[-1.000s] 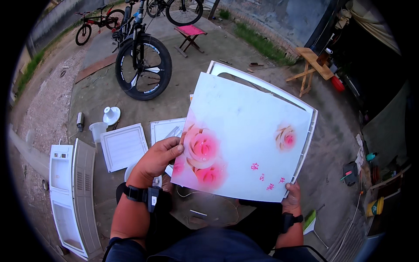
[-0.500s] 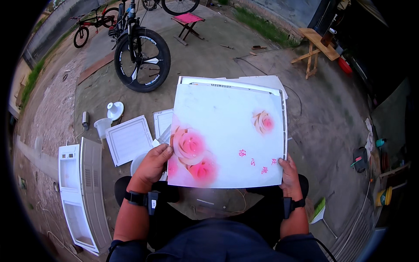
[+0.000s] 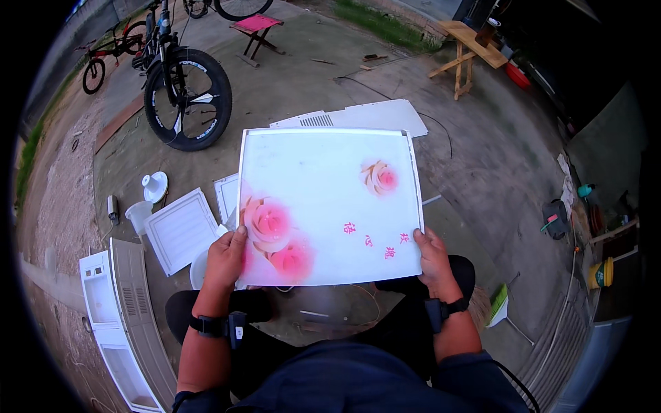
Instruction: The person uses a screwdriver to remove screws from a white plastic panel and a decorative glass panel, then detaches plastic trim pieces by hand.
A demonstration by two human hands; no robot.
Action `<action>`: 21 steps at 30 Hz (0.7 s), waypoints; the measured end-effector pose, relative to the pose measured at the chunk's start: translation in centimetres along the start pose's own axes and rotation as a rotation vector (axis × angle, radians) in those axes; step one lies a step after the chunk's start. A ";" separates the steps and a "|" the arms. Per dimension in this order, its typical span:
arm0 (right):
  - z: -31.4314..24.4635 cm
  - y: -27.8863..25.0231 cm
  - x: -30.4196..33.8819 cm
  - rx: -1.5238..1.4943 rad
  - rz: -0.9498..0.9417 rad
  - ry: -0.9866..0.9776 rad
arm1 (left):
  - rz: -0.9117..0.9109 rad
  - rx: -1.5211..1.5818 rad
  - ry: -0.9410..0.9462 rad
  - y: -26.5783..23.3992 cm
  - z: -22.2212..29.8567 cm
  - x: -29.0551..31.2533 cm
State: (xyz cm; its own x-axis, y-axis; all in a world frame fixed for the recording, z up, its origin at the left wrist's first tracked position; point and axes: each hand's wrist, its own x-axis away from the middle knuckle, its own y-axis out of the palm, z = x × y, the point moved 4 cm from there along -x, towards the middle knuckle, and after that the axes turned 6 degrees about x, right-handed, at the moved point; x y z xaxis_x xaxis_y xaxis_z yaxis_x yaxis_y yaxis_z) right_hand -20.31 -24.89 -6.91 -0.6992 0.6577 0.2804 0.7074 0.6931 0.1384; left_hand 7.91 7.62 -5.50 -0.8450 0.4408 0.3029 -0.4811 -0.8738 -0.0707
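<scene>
Between my hands I hold up a white square panel (image 3: 323,186) printed with pink roses, with a thin raised rim along its far and right edges. My left hand (image 3: 226,258) is closed on its left edge near the lower corner, thumb on top. On the opposite edge, my right hand (image 3: 432,256) grips near the lower right corner, thumb also on the face. The fingers of both hands are mostly hidden under the panel. Beyond it, partly covered, a flat white sheet with a slotted vent (image 3: 385,117) lies on the ground.
White square lids (image 3: 182,230), a white tub (image 3: 139,217) and a round white part (image 3: 155,184) lie at the left. A long white appliance housing (image 3: 131,323) stands nearer. Ahead are a bicycle (image 3: 187,100), a folding stool (image 3: 257,26) and a wooden bench (image 3: 471,45); a green broom (image 3: 499,310) lies right.
The panel has tilted and shifted a little, uncovering more of the vented white sheet behind it. Both hands keep their hold. The whole view has swung slightly, so the surroundings sit further left.
</scene>
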 end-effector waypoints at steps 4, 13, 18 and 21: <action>0.6 0.6 0.0 0.038 0.044 0.102 | 0.053 -0.132 0.050 -0.4 0.1 0.0; -0.7 1.2 1.1 -0.135 -0.224 0.143 | -0.007 -0.090 -0.184 0.8 -2.1 -0.3; -0.8 1.1 1.3 -0.082 -0.256 0.182 | -0.024 -0.020 -0.168 0.4 -3.1 -0.5; -0.7 0.8 1.1 -0.061 -0.234 0.178 | -0.036 0.019 -0.181 0.6 -2.8 -0.4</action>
State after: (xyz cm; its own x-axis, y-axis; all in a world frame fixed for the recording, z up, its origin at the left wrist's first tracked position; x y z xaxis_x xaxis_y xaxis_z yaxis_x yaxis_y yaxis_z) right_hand -20.43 -23.80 -5.87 -0.8184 0.4164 0.3960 0.5381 0.7971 0.2740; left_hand 7.29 7.52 -8.33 -0.7708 0.4291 0.4709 -0.5043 -0.8626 -0.0395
